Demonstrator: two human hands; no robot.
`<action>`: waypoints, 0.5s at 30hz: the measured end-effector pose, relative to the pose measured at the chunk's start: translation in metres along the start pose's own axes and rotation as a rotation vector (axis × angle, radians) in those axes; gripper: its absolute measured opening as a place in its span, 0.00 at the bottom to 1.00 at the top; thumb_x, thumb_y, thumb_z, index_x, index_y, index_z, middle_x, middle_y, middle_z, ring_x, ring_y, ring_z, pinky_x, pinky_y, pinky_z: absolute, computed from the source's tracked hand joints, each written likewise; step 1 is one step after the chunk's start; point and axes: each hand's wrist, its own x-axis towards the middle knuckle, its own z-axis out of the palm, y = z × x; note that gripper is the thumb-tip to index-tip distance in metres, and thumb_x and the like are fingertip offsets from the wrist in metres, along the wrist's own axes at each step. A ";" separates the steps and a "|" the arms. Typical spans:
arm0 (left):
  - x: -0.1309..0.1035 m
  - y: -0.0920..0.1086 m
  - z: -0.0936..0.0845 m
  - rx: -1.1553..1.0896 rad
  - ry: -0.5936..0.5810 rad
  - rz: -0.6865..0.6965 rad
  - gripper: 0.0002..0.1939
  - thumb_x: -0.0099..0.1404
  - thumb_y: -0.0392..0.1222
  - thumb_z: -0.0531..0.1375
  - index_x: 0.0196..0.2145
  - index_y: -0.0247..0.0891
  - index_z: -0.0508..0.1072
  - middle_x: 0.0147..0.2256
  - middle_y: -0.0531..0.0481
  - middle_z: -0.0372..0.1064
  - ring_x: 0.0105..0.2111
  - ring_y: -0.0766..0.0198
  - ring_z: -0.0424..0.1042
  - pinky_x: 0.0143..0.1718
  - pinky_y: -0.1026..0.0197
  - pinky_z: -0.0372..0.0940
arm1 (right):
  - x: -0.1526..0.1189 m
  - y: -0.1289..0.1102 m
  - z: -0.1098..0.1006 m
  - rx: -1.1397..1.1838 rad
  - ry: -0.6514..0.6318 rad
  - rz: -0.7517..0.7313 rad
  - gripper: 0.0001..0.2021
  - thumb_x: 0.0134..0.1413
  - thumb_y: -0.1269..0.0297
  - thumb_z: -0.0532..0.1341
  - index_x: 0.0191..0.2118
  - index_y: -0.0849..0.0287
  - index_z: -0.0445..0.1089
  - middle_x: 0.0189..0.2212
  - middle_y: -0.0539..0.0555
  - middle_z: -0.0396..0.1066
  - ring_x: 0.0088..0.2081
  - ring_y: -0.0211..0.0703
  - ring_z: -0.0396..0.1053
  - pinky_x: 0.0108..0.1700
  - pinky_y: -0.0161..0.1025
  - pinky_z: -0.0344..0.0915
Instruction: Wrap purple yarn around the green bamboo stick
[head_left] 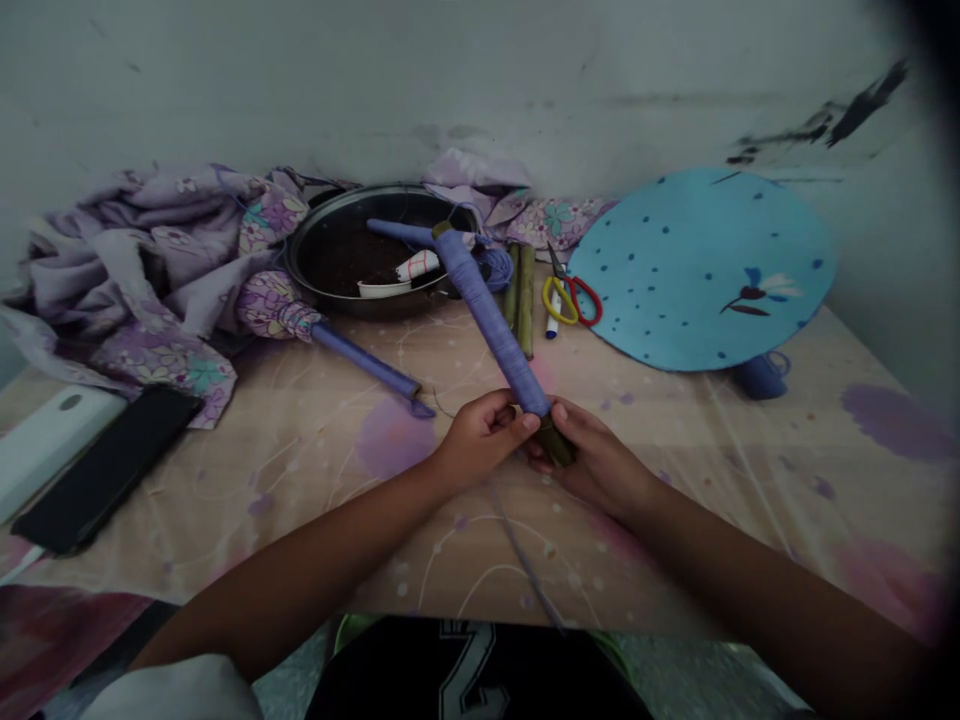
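Observation:
A bamboo stick (pixel 491 310), wrapped in purple yarn for most of its length, slants up and away over the table. Its near end is bare green bamboo. My left hand (pixel 489 430) pinches the stick where the wrapping ends, thumb on top. On the other side, my right hand (pixel 604 455) is closed around the bare end, its thumb against the yarn's edge. A loose purple strand (pixel 525 560) runs from beneath my hands to the table's front edge. Farther back lies a purple yarn ball (pixel 496 268), partly behind the stick.
At the back is a dark pan (pixel 330 285) with another purple stick across it. Scissors (pixel 576 298), a marker (pixel 553 315) and bamboo pieces (pixel 526 310) lie right of it, near a blue round board (pixel 675 270). Leftward are floral cloth (pixel 150 240), a cloth-headed stick (pixel 367 360) and a phone (pixel 105 470).

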 end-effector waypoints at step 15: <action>0.001 0.001 -0.001 0.198 -0.010 0.011 0.27 0.56 0.57 0.62 0.45 0.32 0.66 0.22 0.56 0.61 0.25 0.69 0.68 0.25 0.69 0.58 | -0.001 -0.002 0.000 -0.073 0.046 0.051 0.14 0.54 0.53 0.61 0.30 0.59 0.62 0.21 0.47 0.64 0.17 0.30 0.58 0.17 0.28 0.52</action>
